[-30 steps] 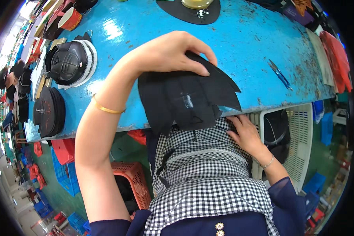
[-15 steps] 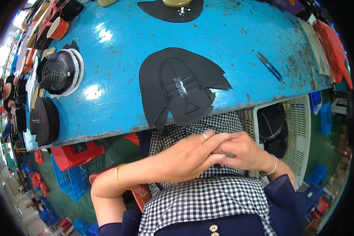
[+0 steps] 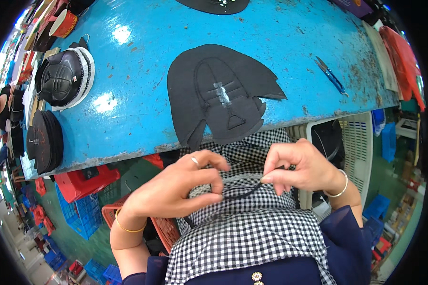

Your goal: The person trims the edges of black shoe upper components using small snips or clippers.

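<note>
Over my checkered lap, my left hand and my right hand are apart, each closed in a pinch. A thin dark cord-like strip sags between their fingertips. My left hand pinches one end and my right hand the other. Beyond them a flat black cut piece lies at the table's near edge, with raised curved lines, a small triangle outline and a whitish smear in its middle. Its lower edge has notches and reaches over the table edge. Neither hand touches it.
Blue-handled snips lie on the blue table, at right. Moulded black pieces and a stack of black panels stand at left. A white crate sits below the edge at right, a red stool at left.
My hands were together with fingers overlapping. They have drawn apart to left and right, and the dark strip now shows between them. The view has shifted slightly.
</note>
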A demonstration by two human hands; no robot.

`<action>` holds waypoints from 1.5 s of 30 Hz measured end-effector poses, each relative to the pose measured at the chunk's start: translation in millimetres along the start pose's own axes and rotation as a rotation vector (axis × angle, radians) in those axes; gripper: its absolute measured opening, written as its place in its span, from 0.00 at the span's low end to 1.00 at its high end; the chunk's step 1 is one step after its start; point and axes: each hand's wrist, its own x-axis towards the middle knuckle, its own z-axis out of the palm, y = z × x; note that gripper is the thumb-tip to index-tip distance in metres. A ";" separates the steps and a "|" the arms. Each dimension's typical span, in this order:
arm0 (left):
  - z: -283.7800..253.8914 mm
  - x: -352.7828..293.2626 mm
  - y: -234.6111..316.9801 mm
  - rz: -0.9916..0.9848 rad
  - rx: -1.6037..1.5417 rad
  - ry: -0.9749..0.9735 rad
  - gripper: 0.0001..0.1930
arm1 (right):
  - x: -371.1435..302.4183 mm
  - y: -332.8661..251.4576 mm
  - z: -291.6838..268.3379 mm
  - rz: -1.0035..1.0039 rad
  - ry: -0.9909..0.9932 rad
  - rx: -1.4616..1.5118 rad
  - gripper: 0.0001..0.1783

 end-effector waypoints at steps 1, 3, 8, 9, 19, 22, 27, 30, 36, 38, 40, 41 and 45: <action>7.1 3.8 5.9 0.023 0.101 0.017 0.13 | 0.4 -2.8 4.5 -0.088 -0.007 -0.132 0.04; 22.1 17.3 13.7 0.010 -0.095 0.021 0.19 | 2.0 4.2 20.5 -0.252 0.027 -0.117 0.04; 26.4 26.7 19.2 -0.199 -0.196 0.081 0.16 | 4.3 2.4 21.9 -0.338 -0.002 -0.267 0.11; 23.0 27.4 21.6 -0.152 -0.062 0.179 0.11 | 6.7 4.8 21.1 -0.361 0.030 -0.230 0.10; -103.1 22.0 50.7 -0.192 0.499 0.613 0.05 | -26.4 43.5 -155.5 -0.017 1.088 -1.257 0.15; -127.3 52.3 51.7 -0.153 0.597 0.470 0.04 | -28.5 49.8 -163.5 0.158 0.999 -1.097 0.14; -119.2 107.7 6.1 0.018 0.396 -0.071 0.05 | -14.1 51.2 -171.8 0.058 0.847 -0.823 0.08; -113.2 132.1 -5.3 -0.111 0.389 -0.203 0.06 | -9.4 39.5 -153.7 -0.116 0.785 -0.527 0.06; -110.3 136.1 -14.5 -0.240 0.382 -0.228 0.07 | 22.3 -2.2 -106.2 -0.170 0.525 -0.256 0.09; -109.4 139.3 -14.4 -0.227 0.387 -0.229 0.07 | 39.5 -13.7 -91.9 -0.265 0.435 -0.385 0.06; -108.9 138.8 -12.2 -0.222 0.397 -0.220 0.06 | 58.3 -19.3 -86.8 -0.331 0.358 -0.476 0.06; -108.2 138.7 -11.6 -0.239 0.416 -0.218 0.06 | 67.4 -22.7 -85.5 -0.381 0.261 -0.605 0.07; -102.4 133.6 -15.6 -0.093 0.526 -0.133 0.06 | 83.8 -20.9 -79.2 -0.485 0.141 -0.947 0.11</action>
